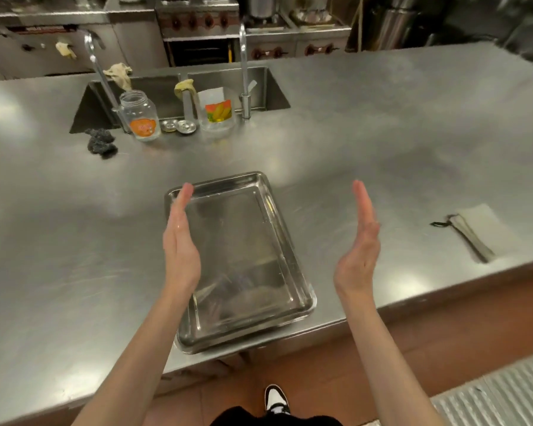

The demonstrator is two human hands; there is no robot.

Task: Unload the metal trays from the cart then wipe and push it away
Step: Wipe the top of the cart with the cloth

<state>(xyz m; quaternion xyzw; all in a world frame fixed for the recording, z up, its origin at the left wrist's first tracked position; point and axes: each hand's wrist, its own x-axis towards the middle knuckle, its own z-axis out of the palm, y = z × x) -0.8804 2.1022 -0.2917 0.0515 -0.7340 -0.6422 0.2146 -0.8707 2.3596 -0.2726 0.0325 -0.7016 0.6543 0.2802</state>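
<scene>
A rectangular metal tray (pixel 243 259) lies flat on the steel counter (pixel 382 142), its near end just over the counter's front edge. My left hand (pixel 179 241) is held flat, fingers straight, above the tray's left rim and holds nothing. My right hand (pixel 359 244) is also flat and empty, raised to the right of the tray and apart from it. The palms face each other. No cart is in view.
A double sink (pixel 179 93) with two taps sits at the back, with a glass jar (pixel 140 116), a plastic container (pixel 216 110), small metal lids and a dark scouring pad (pixel 100 142) beside it. A folded cloth with tongs (pixel 474 232) lies at the right.
</scene>
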